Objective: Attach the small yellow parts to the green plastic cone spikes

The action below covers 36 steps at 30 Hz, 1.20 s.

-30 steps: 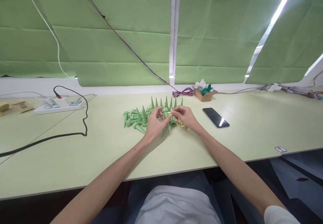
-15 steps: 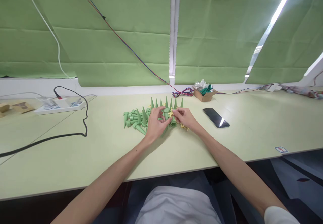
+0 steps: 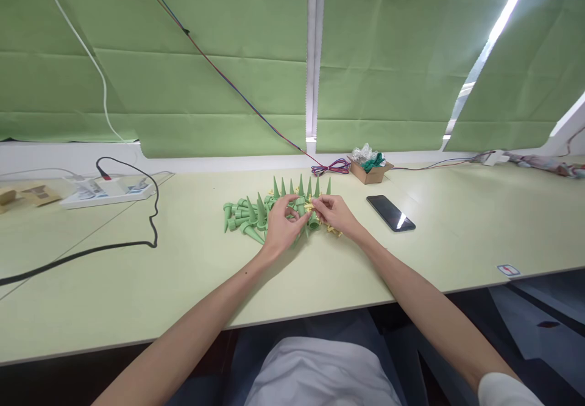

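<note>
My left hand (image 3: pixel 283 223) is closed around a green plastic spike (image 3: pixel 300 206), thumb and fingers on its sides. Close beside it, my right hand (image 3: pixel 333 210) pinches a small yellow plastic piece (image 3: pixel 309 206) against or near that spike; whether the two touch I cannot tell. A pile of green cone-shaped spikes (image 3: pixel 249 228) lies on the table left of my left hand. Behind both hands, several green spikes (image 3: pixel 318 186) stand point up in a row. Other small yellow pieces (image 3: pixel 334 231) lie just below my right hand.
A black phone (image 3: pixel 391 213) lies to the right on the pale table (image 3: pixel 183 296). Further back are a cardboard box (image 3: pixel 369 174) with plastic wrap and green material, and a coiled cable (image 3: pixel 336 166). On the left, a white power strip (image 3: pixel 109 196) has a black cord (image 3: pixel 91 250) running from it.
Both hands keep nearly the same place and grip. The whole view has shifted very slightly; nothing on the table has visibly moved.
</note>
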Motion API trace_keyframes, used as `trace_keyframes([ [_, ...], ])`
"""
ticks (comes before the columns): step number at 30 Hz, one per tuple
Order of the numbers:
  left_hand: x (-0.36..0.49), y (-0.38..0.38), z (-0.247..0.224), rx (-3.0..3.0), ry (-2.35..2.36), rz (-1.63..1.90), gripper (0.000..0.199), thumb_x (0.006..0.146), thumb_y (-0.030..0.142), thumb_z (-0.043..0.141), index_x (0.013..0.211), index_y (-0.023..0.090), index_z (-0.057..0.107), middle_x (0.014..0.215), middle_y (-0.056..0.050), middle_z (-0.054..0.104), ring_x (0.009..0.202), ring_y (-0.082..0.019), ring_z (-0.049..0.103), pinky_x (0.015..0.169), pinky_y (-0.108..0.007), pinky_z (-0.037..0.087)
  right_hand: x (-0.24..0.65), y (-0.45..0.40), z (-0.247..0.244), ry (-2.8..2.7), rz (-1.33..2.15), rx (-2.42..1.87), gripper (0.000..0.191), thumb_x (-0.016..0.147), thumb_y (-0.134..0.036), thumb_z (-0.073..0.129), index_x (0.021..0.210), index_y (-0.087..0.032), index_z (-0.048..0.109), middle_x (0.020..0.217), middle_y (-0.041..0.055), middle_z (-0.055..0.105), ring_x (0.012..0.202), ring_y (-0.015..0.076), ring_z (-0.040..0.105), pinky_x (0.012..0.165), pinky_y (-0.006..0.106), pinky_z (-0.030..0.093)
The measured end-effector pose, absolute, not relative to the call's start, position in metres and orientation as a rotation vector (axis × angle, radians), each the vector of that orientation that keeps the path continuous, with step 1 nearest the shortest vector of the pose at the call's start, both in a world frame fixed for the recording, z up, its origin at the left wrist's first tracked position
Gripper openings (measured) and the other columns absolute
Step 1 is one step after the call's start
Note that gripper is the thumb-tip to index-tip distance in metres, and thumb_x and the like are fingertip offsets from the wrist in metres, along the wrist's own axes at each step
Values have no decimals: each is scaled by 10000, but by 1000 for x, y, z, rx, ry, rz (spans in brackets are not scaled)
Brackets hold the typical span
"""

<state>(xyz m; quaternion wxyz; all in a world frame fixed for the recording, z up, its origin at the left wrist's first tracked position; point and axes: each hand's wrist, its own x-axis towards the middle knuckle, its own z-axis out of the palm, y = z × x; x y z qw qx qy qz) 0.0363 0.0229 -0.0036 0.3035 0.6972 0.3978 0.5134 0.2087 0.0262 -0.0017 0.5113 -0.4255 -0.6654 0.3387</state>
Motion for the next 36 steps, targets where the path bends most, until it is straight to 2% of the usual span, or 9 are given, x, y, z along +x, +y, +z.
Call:
trace_keyframes([
  [2, 36, 24, -4, 1891, 1070, 1379, 407, 773, 341, 716, 1132, 205, 582, 987, -55, 619, 625, -105, 581, 518, -240, 519, 209, 27, -2, -1604, 813, -1020, 567, 801, -739, 561, 641, -196, 529, 511, -27, 495, 448, 111, 446, 470, 262, 380],
  [5, 36, 25, -4, 1953, 1080, 1411, 371, 783, 335, 702, 1115, 213, 590, 1180, -87, 594, 814, -146, 623, 583, -246, 546, 208, 26, -1, -1605, 813, -1022, 567, 803, -739, 555, 641, -197, 531, 505, -26, 496, 445, 112, 445, 467, 262, 378],
  [7, 36, 24, -4, 1948, 1068, 1398, 379, 791, 348, 694, 1129, 215, 585, 1220, -91, 568, 844, -154, 627, 576, -248, 555, 208, 26, 0, -1604, 818, -1023, 561, 801, -732, 565, 645, -194, 536, 503, -27, 498, 443, 110, 445, 465, 261, 376],
  [12, 38, 22, -4, 1884, 1056, 1354, 412, 787, 349, 691, 1154, 202, 577, 1222, -108, 512, 786, -150, 620, 467, -241, 544, 207, 24, 1, -1599, 831, -1012, 543, 786, -713, 600, 658, -187, 551, 505, -31, 497, 452, 106, 443, 469, 256, 378],
  [24, 40, 22, -1, 1711, 1086, 1342, 429, 730, 271, 733, 1106, 194, 543, 1136, -80, 546, 643, -96, 592, 456, -217, 504, 207, 27, -2, -1534, 866, -953, 480, 714, -638, 714, 791, -177, 603, 658, 4, 601, 493, 101, 473, 474, 250, 393],
  [31, 39, 23, -4, 1882, 1075, 1392, 349, 757, 287, 713, 1063, 197, 570, 1172, -78, 518, 698, -103, 593, 548, -258, 546, 207, 24, 1, -1633, 769, -1017, 536, 810, -701, 577, 651, -190, 547, 528, -22, 506, 463, 108, 429, 477, 257, 355],
  [36, 39, 24, -4, 1955, 1058, 1396, 354, 773, 323, 708, 1079, 205, 576, 1158, -77, 517, 689, -101, 584, 548, -250, 531, 209, 27, -3, -1692, 636, -1103, 619, 880, -708, 465, 542, -190, 483, 482, -16, 464, 469, 110, 411, 488, 256, 325],
])
